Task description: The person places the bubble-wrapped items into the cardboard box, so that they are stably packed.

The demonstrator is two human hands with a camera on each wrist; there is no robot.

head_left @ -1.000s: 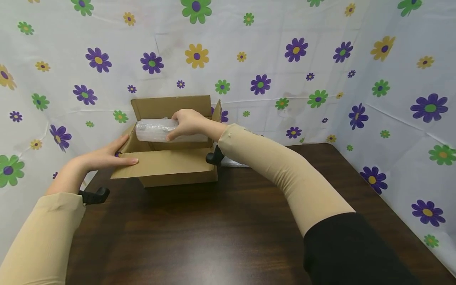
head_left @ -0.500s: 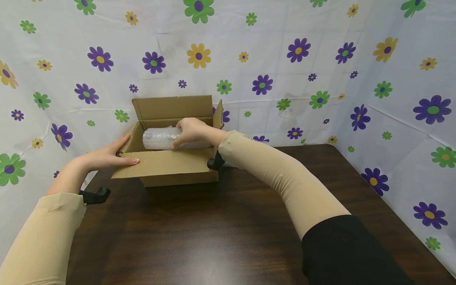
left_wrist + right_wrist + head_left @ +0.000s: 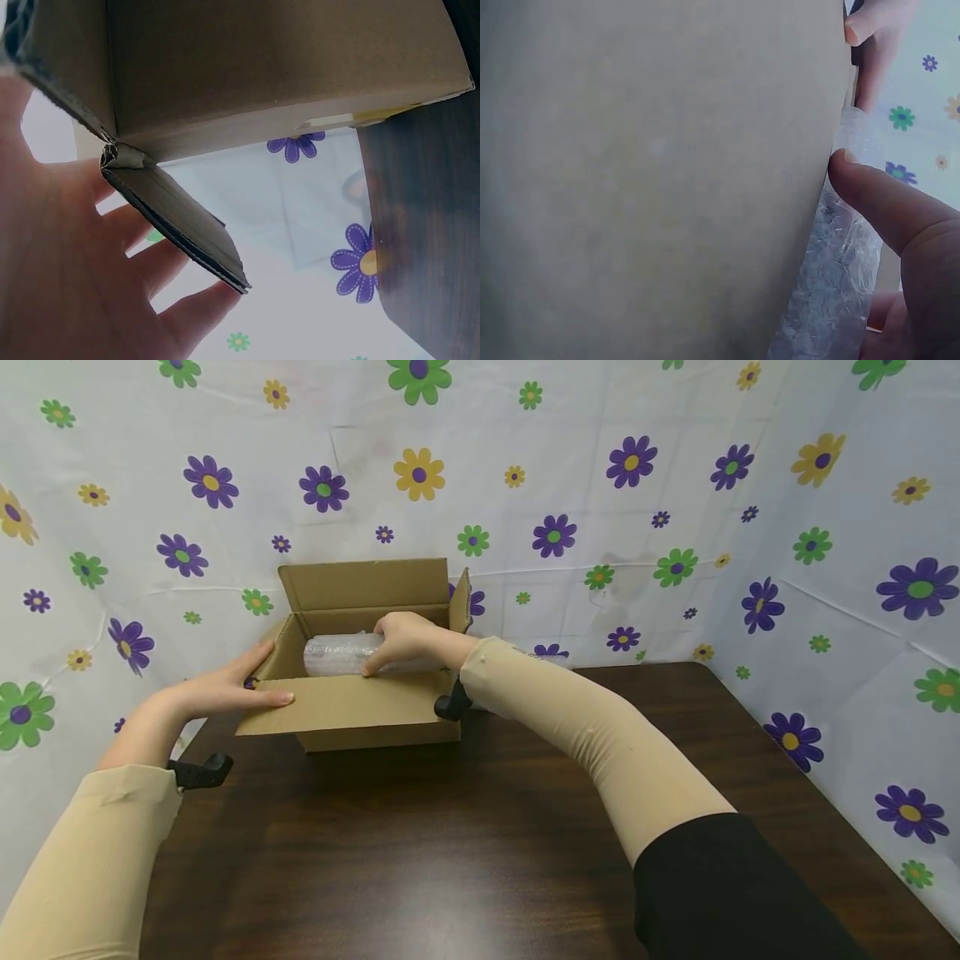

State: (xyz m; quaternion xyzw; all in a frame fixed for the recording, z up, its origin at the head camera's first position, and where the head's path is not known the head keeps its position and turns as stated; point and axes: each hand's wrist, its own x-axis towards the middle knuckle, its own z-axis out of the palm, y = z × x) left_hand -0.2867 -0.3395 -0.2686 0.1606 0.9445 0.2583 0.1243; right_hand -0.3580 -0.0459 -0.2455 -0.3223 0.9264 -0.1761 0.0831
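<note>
An open cardboard box (image 3: 378,739) stands on the table with its flaps up or folded outward. My left hand (image 3: 213,689) holds the box's left front corner, its thumb lying on the front flap (image 3: 352,706). In the left wrist view, the fingers (image 3: 161,262) of that hand spread along the outside of the side flap (image 3: 184,214). Inside the box lies a roll of clear bubble wrap (image 3: 333,654), gripped from above by my right hand (image 3: 408,639). The right wrist view shows the thumb on the bubble wrap (image 3: 829,281), close behind the cardboard. The roll's right part is hidden.
A dark brown wooden table (image 3: 450,843) carries the box near its back edge. Right behind the box hangs a white flower-print cloth (image 3: 525,443), which also runs down the right side. Something clear (image 3: 557,660) shows partly behind the right forearm.
My right hand has lowered the bubble wrap roll deeper into the box and slightly to the right. The left hand has stayed on the box corner.
</note>
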